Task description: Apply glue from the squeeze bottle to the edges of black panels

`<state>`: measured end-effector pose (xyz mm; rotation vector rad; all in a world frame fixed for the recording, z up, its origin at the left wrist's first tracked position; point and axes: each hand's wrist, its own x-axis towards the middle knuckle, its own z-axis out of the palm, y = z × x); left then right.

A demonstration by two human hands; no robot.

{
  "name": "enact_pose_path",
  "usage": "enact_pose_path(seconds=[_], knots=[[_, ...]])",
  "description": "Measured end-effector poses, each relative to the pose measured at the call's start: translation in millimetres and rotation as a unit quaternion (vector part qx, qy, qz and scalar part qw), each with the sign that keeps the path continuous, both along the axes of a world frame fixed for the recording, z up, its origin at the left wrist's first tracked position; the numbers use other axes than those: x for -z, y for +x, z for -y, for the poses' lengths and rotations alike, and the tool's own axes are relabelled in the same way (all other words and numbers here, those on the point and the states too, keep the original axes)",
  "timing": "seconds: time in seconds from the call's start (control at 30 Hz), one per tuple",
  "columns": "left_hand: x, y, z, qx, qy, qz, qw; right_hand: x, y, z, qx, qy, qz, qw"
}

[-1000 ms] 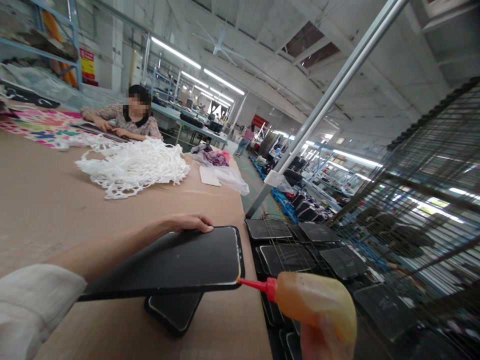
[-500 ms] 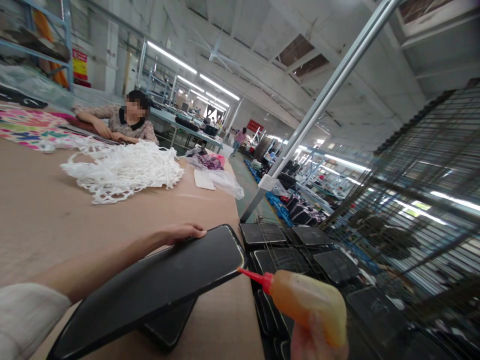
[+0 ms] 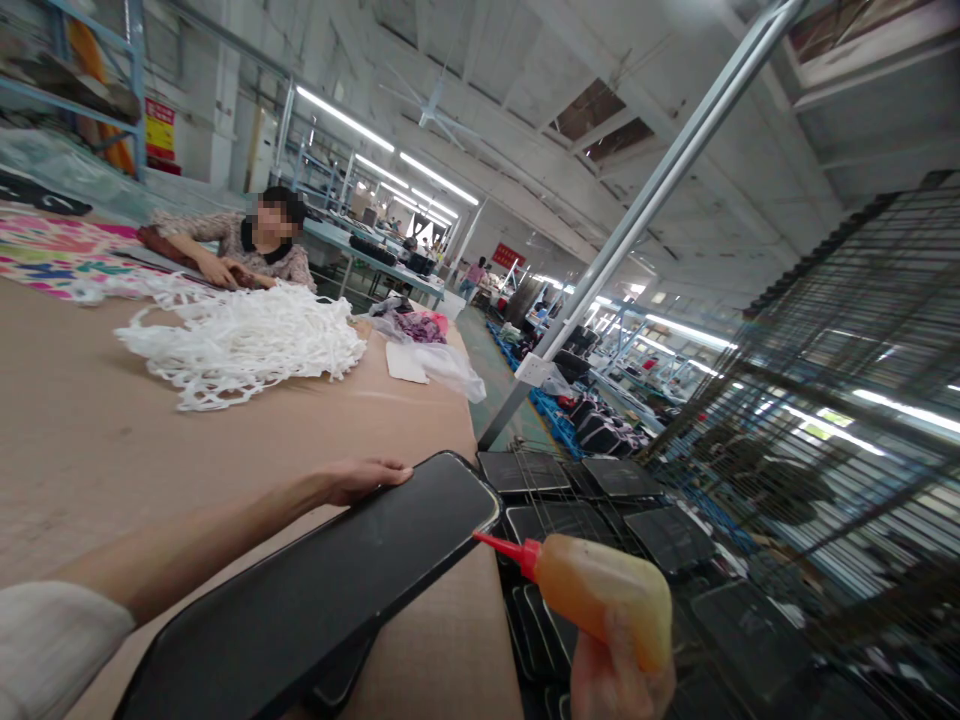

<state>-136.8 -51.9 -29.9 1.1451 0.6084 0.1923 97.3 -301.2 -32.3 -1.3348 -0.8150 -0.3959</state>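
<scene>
My left hand point(image 3: 369, 478) grips the upper long edge of a black padded panel point(image 3: 322, 570) with rounded corners, which is tilted above the table. The fingers behind the panel are hidden. In my right hand point(image 3: 619, 665) is a squeeze bottle point(image 3: 604, 590) of amber liquid, its red nozzle point(image 3: 510, 548) pointing left. The nozzle tip is at the panel's right end, near its lower corner; whether it touches I cannot tell. Partly covered by the held panel, a second black panel point(image 3: 341, 680) rests on the brown table point(image 3: 427, 640).
A heap of white netting point(image 3: 247, 345) lies across the table, where a co-worker point(image 3: 262, 240) leans at the far side. Several black panels point(image 3: 667, 535) fill wire racks right of the table edge. A metal post point(image 3: 600, 270) slants up beside it; a wire grid point(image 3: 847, 370) stands at right.
The held panel has tilted more steeply, and its right end has shifted slightly right. The bottle has moved a little left and up, so its tip now sits lower along the panel's end.
</scene>
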Motion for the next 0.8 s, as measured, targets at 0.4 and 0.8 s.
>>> enact_pose_path(seconds=[0.4, 0.8], knots=[[4.5, -3, 0, 0.025, -0.021, 0.006, 0.999, -9.2, -18, -7, -0.053, 0.049, -0.057, 0.996], [10.6, 0, -4, 0.019, -0.031, 0.012, 0.999, 9.7, -5, -6, -0.03, 0.01, -0.097, 0.995]])
